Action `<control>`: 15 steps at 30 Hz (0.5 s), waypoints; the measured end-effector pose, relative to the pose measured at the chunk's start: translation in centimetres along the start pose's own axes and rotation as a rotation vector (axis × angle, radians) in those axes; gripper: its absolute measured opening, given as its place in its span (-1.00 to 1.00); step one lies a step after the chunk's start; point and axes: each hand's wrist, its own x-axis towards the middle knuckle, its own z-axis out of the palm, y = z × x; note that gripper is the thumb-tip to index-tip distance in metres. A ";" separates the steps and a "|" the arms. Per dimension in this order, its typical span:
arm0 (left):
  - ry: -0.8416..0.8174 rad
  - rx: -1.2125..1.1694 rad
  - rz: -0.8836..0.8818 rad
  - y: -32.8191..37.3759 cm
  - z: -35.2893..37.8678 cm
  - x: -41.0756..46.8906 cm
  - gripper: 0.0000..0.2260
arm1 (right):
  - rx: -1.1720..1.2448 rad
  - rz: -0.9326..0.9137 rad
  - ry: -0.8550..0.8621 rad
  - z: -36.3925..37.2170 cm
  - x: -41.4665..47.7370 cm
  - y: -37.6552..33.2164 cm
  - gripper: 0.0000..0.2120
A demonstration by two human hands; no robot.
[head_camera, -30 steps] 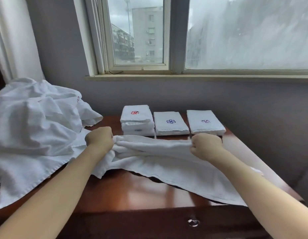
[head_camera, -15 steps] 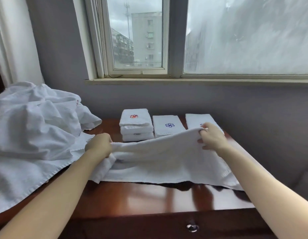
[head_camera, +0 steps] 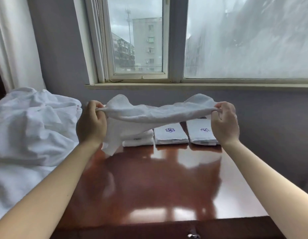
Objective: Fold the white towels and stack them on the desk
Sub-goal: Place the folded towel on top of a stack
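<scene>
A white towel (head_camera: 149, 114) hangs stretched in the air above the glossy wooden desk (head_camera: 158, 187). My left hand (head_camera: 92, 123) pinches its left end and my right hand (head_camera: 224, 123) pinches its right end. A loose part of the towel droops below my left hand. Behind it, at the back of the desk, lie folded white towels: a stack (head_camera: 138, 141) on the left, partly hidden, a middle one (head_camera: 170, 135) with a blue emblem, and a right one (head_camera: 200, 134) with a purple emblem.
A large heap of unfolded white towels (head_camera: 29, 135) covers the desk's left side. A grey wall and a window sill (head_camera: 201, 86) stand behind the desk. A drawer knob (head_camera: 193, 235) shows at the desk's front.
Both hands have lifted the towel off the desk and pulled it taut between them at sill height. The desk surface in front now shows bare wood.
</scene>
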 end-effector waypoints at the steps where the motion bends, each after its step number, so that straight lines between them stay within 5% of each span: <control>1: -0.036 0.107 0.038 -0.3 -0.3 -0.4 -0.82 | -0.072 0.002 -0.002 -0.3 -0.5 0.2 -0.85; 4: -0.396 0.476 0.031 -1.3 -0.4 -2.5 -0.68 | -0.427 -0.026 -0.190 -0.9 -2.3 1.5 -0.86; 6: -0.782 0.644 -0.127 -1.3 -0.1 -3.8 -0.65 | -0.710 0.043 -0.523 -0.9 -3.4 1.9 -0.78; 8: -1.000 0.644 -0.233 -1.2 0.4 -5.0 -0.61 | -0.836 0.147 -0.799 -0.8 -4.7 1.8 -0.78; 12: -0.849 0.628 0.063 -0.7 2.5 -7.4 -0.64 | -0.734 0.100 -0.777 0.2 -5.9 2.4 -0.77; 15: -0.924 0.428 0.189 0.0 4.2 -9.4 -0.80 | -0.607 0.029 -0.694 1.2 -6.7 3.3 -0.80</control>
